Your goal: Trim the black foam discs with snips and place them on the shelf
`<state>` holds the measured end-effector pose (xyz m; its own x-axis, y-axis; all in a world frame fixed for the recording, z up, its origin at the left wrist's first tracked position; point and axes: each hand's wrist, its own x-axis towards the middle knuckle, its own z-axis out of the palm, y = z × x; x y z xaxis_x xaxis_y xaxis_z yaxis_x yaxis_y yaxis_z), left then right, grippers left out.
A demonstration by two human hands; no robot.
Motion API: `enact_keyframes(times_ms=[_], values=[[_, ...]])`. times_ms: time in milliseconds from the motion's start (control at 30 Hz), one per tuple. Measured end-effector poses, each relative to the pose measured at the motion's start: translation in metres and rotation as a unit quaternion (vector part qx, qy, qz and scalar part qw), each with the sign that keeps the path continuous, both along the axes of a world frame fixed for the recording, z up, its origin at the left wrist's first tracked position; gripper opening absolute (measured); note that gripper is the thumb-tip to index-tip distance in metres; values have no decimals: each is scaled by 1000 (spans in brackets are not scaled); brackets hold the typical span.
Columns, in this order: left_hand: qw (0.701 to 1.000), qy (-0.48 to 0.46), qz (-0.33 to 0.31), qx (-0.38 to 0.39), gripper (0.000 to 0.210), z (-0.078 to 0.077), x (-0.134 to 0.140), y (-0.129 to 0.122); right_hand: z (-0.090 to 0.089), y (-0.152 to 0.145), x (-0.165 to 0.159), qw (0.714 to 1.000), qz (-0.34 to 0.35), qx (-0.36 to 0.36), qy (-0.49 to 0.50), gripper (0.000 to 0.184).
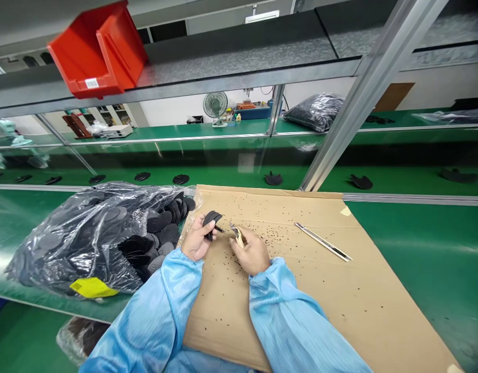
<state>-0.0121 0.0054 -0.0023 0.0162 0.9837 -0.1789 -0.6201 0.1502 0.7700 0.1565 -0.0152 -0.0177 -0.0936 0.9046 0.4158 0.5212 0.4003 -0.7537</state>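
Your hands work apart from each other above the cardboard sheet (309, 290) that covers part of the green worktop (425, 243). Your left hand (198, 241) pinches a curved black piece (212, 218) between thumb and fingers, over the sheet's left edge, a grip that seems meant to leave its right-hand side free. Your right hand (252, 252) is closed around the pale handles of a small cutting tool (239, 237), its metal tip turned towards the piece and just short of it; whether the blades are parted is too small to tell. Dark specks (268, 239) lie thickest beyond and beside your right hand; the cardboard probably serves to catch them and spare the worktop. Against the sheet's left edge, a clear plastic bag (95, 233) of similar black pieces spills open towards your left hand, presumably for easy reach. A slim knife (323, 242) lies slanted towards the sheet's right edge, apparently set aside clear of both hands. Past the worktop's far edge, more black pieces sit spaced along a green strip (231, 177).
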Motion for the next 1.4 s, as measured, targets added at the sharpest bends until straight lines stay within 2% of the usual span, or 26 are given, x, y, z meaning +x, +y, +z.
enact_keyframes(times_ms=[133, 267, 400, 533, 667, 833, 1067, 1400], values=[[998, -33, 14, -45, 50, 0, -2, 2, 2, -2, -2, 1000, 8, 2, 1, 28], [996, -77, 5, -49, 36, 0, -2, 4, 3, -3, -3, 1000, 11, -9, -7, 30], [995, -84, -18, -46, 32, 0, -1, 3, 4, -4, -3, 1000, 11, -4, -5, 28], [994, -81, -21, -76, 29, 2, -1, 1, 6, -5, -3, 1000, 20, 3, -9, 27], [991, -80, -48, -94, 26, 4, -4, 0, 6, -7, -3, 997, 33, 0, -77, 27], [985, -88, -103, -105, 13, 3, -6, 0, 2, -9, -4, 984, 80, 23, -158, 29], [988, -9, -117, -101, 12, 1, -3, -1, 1, -8, -4, 976, 102, 13, -194, 32], [988, -56, -125, -66, 16, -6, -6, 1, 3, -9, -4, 972, 107, 13, -211, 31]])
